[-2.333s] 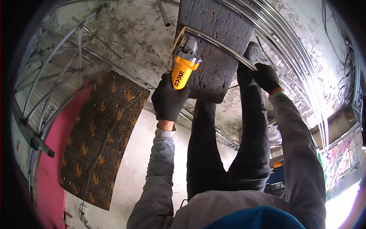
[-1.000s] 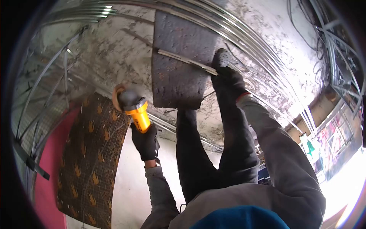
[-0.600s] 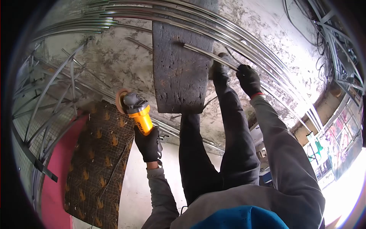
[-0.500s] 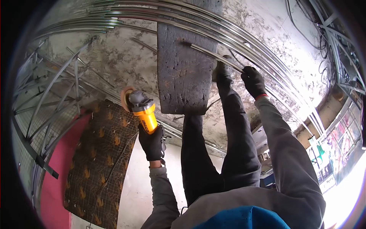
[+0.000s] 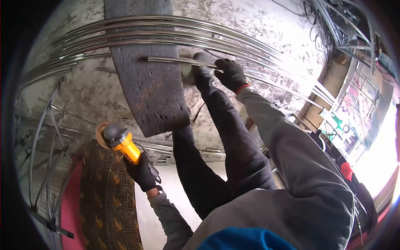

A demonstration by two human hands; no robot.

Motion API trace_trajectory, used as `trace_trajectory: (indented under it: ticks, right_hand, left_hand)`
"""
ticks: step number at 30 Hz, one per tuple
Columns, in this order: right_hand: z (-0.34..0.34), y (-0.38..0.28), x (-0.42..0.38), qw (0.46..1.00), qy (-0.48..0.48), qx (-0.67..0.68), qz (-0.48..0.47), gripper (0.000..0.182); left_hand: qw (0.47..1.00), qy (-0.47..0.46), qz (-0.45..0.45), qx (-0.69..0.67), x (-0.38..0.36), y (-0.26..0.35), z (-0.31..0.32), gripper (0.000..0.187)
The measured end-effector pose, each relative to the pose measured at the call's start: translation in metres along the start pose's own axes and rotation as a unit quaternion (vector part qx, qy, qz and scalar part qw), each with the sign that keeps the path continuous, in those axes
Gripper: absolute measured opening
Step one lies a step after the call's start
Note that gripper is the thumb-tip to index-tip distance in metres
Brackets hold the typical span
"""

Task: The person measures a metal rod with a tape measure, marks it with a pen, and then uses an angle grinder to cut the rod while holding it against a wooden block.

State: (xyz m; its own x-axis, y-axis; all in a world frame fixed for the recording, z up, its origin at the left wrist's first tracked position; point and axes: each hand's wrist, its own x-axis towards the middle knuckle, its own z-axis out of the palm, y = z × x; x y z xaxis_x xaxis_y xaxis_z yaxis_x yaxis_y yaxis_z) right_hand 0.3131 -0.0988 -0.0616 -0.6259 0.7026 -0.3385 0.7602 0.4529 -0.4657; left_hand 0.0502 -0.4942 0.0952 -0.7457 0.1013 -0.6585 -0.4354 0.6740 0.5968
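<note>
My left hand, in a black glove, grips the yellow body of an angle grinder. The grinder's brownish disc points away to the upper left, apart from the metal tubes. My right hand, also gloved, is closed on a shiny metal tube. One end of that tube lies over a dark wooden plank; its far part runs off to the right beyond my hand. My shoe is close by the tube, left of my right hand.
Several long metal tubes cross the plank and floor. Welded metal frames stand at left, and more metal framework at upper right. A patterned dark sheet lies at lower left. Cables hang near the upper right.
The view has turned, so the plank and both hands appear further left. The grinder stays in my left hand and the tube in my right. A red-and-black item now shows at right.
</note>
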Motion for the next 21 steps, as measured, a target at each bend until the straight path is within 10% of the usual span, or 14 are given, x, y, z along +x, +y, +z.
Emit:
trace_trajectory:
  ticks: [19,21]
  right_hand:
    - [-0.048,0.069,-0.08,0.979,-0.056,-0.123,0.15,0.017]
    - [-0.074,0.061,-0.091,0.941,-0.177,-0.179,0.227,0.022]
  left_hand:
    - [1.0,-0.012,0.009,0.004,0.02,-0.007,-0.029,0.048]
    - [0.999,-0.021,0.011,0.024,0.018,-0.011,-0.035,0.052]
